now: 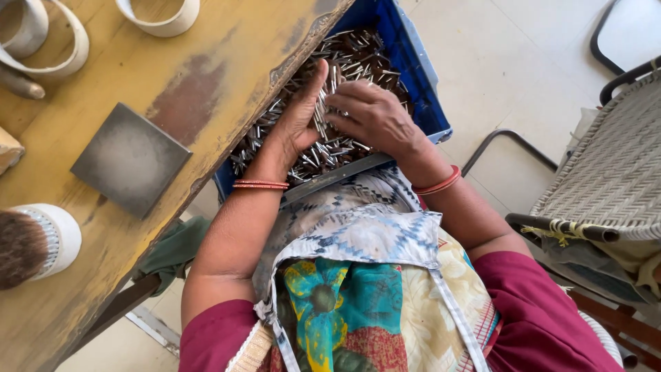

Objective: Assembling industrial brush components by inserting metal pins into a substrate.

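Your left hand lies cupped and palm-up in the blue crate on your lap, its fingers spread under a small bundle of thin metal pins. The fingers of your right hand are curled together over that bundle, pressing the pins into the left palm. These pins look stiff, smooth and light one by one, so they are likely to slide past each other; take them across the middle of the bundle, not by the tips. Loose pins fill the crate beyond and beneath your fingers. The worn edge of the yellow table runs just beside your left fingers, so there is little room that way; the crate wall stands close past your right fingers.
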